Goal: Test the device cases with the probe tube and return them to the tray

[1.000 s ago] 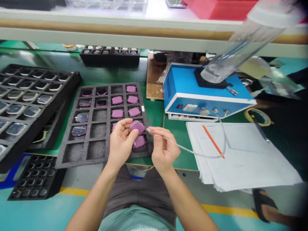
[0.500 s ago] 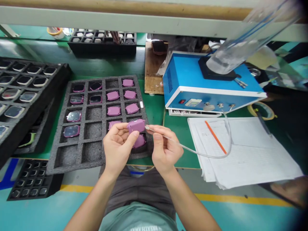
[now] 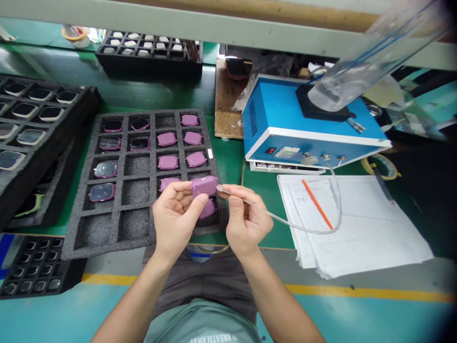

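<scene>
Bright, even light, pale sheen on green worktop (image 3: 71,71), clear tube (image 3: 371,57) hazy, right edge dark, blurred

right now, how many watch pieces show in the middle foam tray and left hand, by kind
Screen-up watches in the middle foam tray: 6
Purple watch cases in the tray: 7
Purple watch case in the left hand: 1
Total visible: 14

A green table (image 3: 232,159) stands over a teal floor (image 3: 357,326) — a grey band (image 3: 283,267), then a yellow stripe (image 3: 357,292), past its front edge — while a pale beam (image 3: 178,23) crosses above, toward its far edge.
</scene>
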Demonstrator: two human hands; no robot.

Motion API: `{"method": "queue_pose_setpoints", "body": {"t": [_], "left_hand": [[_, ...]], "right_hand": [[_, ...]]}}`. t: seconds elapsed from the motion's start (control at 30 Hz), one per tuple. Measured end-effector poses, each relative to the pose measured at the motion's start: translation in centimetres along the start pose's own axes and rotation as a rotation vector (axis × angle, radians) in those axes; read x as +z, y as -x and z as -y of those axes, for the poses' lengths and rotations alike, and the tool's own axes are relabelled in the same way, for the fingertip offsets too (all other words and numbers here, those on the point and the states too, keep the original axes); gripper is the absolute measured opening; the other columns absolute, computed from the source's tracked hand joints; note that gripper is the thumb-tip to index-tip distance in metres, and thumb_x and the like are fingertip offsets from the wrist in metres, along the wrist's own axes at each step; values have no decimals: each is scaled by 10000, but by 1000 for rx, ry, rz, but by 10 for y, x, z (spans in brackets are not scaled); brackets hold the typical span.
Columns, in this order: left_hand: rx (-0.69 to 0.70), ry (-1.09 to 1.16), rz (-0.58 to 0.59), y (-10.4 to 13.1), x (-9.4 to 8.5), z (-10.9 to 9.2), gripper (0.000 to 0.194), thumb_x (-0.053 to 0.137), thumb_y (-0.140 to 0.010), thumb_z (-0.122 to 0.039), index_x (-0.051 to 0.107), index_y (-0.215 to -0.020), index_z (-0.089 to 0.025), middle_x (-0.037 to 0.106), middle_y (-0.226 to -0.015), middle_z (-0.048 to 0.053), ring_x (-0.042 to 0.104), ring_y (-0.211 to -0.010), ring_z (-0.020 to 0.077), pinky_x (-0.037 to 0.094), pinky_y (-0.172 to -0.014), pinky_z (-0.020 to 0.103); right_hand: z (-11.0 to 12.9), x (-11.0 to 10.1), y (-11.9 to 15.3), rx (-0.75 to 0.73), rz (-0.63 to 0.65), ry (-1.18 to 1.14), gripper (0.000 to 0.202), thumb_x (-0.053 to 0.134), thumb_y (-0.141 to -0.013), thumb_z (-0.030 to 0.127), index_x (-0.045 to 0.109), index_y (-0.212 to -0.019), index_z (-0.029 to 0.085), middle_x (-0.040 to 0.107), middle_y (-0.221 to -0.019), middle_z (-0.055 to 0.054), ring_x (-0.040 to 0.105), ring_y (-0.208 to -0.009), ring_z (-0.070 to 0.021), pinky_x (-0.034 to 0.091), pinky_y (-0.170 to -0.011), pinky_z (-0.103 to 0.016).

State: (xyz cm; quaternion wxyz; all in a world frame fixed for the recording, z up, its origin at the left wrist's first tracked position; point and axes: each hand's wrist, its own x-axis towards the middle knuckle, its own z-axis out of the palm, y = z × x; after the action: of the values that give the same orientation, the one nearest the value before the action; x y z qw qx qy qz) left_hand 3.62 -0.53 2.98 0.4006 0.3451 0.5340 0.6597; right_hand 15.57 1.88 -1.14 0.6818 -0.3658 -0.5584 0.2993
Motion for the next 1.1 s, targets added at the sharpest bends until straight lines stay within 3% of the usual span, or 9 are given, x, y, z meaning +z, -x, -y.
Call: {"method": "queue_pose_setpoints", "body": {"t": [1.1], "left_hand": [[55,56,35,0,-2,0,276,891,-765,-155,689,-952,-165,826,-902,29,804,-811,128,623,-735,149]], "right_hand": [[0,-1,-1,33,45,-36,155,620,-1010,184,737,-1070,266,787,-1049,-67,775,-993,-229,696,-823,-409]]}}
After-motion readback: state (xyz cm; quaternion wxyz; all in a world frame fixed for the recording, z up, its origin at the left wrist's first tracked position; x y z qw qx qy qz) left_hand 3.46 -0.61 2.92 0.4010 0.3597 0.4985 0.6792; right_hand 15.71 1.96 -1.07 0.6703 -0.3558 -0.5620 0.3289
